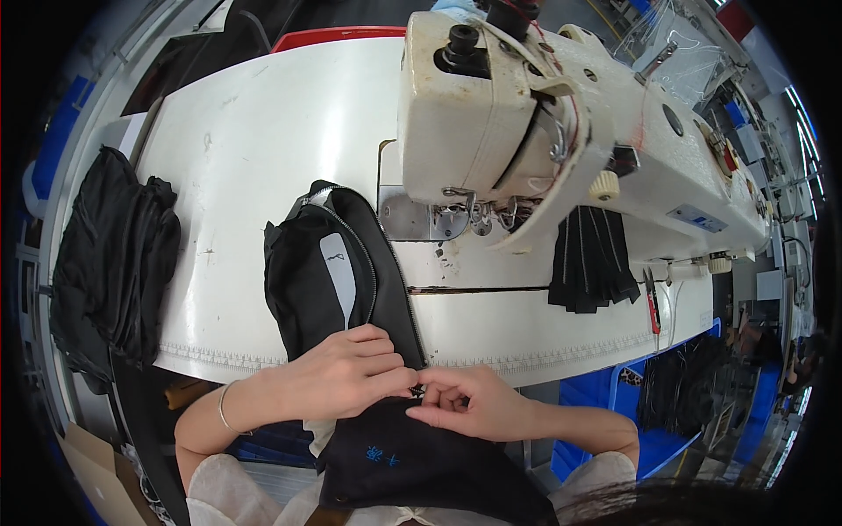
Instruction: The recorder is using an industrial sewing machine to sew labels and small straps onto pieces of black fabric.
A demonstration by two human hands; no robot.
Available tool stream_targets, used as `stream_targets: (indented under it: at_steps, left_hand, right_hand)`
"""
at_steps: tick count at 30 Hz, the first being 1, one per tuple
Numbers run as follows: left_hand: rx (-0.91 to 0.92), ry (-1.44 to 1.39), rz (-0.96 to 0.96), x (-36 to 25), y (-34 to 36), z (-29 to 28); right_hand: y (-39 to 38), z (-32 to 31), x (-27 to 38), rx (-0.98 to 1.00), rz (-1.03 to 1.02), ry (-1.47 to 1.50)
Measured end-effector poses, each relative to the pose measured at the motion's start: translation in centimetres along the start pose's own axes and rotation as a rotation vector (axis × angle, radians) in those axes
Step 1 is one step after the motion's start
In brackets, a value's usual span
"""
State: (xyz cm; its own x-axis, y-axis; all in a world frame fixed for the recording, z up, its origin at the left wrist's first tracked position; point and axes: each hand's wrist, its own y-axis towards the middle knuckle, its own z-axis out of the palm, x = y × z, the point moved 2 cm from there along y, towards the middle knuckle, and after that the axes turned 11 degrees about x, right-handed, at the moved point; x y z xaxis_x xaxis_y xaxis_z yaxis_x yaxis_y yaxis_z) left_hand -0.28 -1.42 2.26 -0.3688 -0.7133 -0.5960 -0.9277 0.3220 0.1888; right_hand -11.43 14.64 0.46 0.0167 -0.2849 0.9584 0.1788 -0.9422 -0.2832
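Dark apron [438, 469] is occupying the near foreground, with blue stitching showing on its front. Directly beyond it, I am viewing the black cloth piece [303, 280]: its body is lying on the desk [246, 131], left of the sewing machine [474, 114], and its near end is resting at the front edge. The desk is probably supporting the cloth's weight, leaving both hands free for the zipper [373, 279] end. A stack of black cloth [118, 263] is sitting at the far left, presumably clear of the machine. Black strips [592, 267] and red-handled snips [652, 307] are lying on the right, likely placed for easy reach.

Left hand [355, 373]: the forearm is angling up from the lower left, a bracelet [223, 408] circling it near the wrist. The knuckles are facing up, the fingers are curling, and the grip is pinching the cloth's near end.

Right hand [478, 403]: the forearm is lying nearly level from the right. The index fingertip is meeting the left fingertips; the thumb is sitting lower, apart. I cannot tell whether this grip is holding anything.
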Motion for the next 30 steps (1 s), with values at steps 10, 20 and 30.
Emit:
stream_targets:
  at_steps: [10,20,30]
  left_hand:
    - [0.158,-0.010,-0.234,1.2,-4.0,-7.1]
    - [-0.201,-0.202,-0.357,-2.8,-7.1,-6.7]
    - [-0.217,-0.432,-0.504,-0.9,-8.8,-5.6]
  right_hand:
    - [-7.7,-2.8,2.5,-0.428,-0.205,-0.634]
    - [-11.2,-1.3,2.8,-0.494,-0.212,-0.368]
    - [-10.9,-1.7,2.6,-0.482,-0.209,-0.299]
